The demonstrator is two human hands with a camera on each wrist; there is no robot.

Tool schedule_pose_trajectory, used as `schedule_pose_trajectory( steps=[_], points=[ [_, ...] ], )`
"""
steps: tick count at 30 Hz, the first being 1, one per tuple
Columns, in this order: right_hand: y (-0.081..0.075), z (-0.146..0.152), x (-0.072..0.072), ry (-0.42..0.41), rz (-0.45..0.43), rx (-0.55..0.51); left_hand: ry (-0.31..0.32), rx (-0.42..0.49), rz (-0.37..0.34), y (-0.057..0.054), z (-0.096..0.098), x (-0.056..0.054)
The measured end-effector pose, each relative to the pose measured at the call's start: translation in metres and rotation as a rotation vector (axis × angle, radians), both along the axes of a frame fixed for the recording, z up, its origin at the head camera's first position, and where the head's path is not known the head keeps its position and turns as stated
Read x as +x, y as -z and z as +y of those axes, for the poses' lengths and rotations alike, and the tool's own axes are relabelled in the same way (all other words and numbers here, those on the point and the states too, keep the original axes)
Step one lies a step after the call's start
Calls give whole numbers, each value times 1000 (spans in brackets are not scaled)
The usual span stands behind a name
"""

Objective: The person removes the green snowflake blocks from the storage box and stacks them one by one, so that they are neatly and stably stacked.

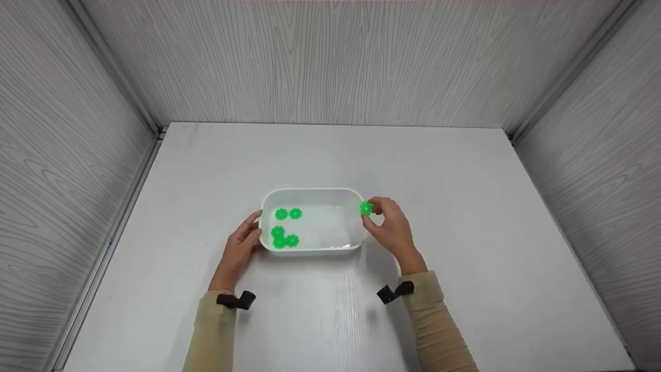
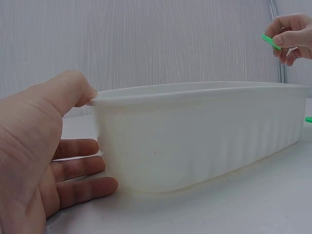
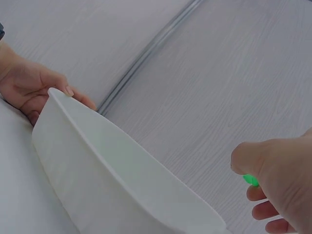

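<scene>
A white oblong tub [image 1: 328,250] with rounded corners stands on the table. Several green flower-shaped discs [image 1: 292,241] lie in its left part. At the tub's left end, my left hand [image 1: 240,248] holds it, thumb [image 2: 80,95] at the rim and fingers [image 2: 80,191] against the outer wall. My right hand [image 1: 393,227] pinches one green flower-shaped disc [image 1: 365,208] between thumb and fingers, just above the right end of the rim. In the right wrist view the thumb hides most of this disc [image 3: 251,180].
Grey wood-grained panels [image 1: 330,62] enclose the white table [image 1: 465,196] at the back and sides. Another bit of green [image 2: 308,119] shows on the table to the right of the tub, mostly hidden by my right wrist in the head view. Bright glints mark the tub's right part.
</scene>
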State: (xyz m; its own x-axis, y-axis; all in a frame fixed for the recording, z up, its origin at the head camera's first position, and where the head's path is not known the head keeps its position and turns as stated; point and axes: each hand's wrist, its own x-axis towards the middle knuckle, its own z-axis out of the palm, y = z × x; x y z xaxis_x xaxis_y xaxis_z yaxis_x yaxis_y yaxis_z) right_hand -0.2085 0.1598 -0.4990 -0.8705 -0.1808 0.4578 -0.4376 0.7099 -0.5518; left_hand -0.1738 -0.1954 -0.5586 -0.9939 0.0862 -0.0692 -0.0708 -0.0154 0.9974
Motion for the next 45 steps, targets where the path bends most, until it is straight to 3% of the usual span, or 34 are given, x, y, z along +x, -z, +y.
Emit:
schedule_pose_trajectory(
  steps=[5, 11, 18, 23, 27, 36, 45],
  points=[
    [5, 22, 1, 61, -45, -74, -31, -20, -3, 16, -4, -4],
    [9, 47, 2, 95, -121, -122, -27, 8, -10, 10, -2, -3],
    [22, 75, 13, 135, -225, -112, -63, -7, 1, 25, 1, -2],
    [30, 83, 17, 157, -362, -100, -62, -9, 16, 26, 0, 0],
    [37, 87, 17, 164, -417, -78, -63, -2, 11, 23, 0, 0],
    [52, 92, 16, 177, -411, -18, -50, -17, 22, 17, 1, -1],
    [60, 94, 17, 186, -412, 47, -52, -9, 24, 17, 2, -5]
  ],
)
